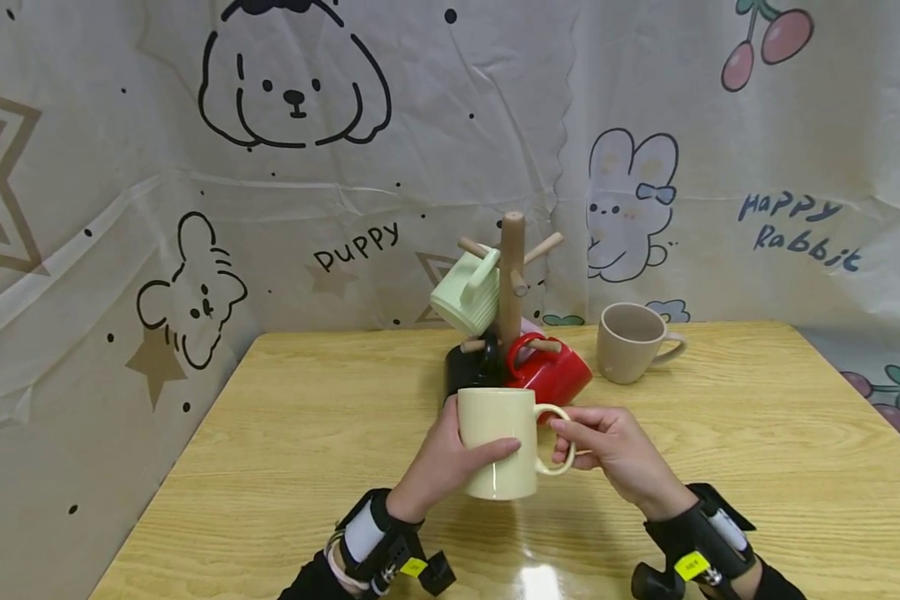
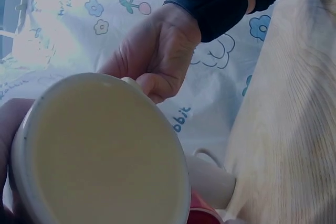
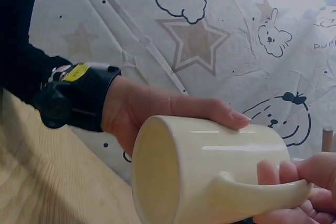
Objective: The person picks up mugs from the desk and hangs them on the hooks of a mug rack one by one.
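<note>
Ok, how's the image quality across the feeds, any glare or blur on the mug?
Head view: sharp and evenly lit, with one glare patch on the table in front of the cream mug. Left wrist view: dim, mug base soft and close, backdrop washed out upper left. Right wrist view: mug sharp, backdrop overexposed upper right.

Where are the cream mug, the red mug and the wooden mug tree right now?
cream mug [image 1: 495, 442], head view, on the front of its body.
red mug [image 1: 558, 375], head view, on its side wall.
wooden mug tree [image 1: 512, 275], head view, on its upright post.
</note>
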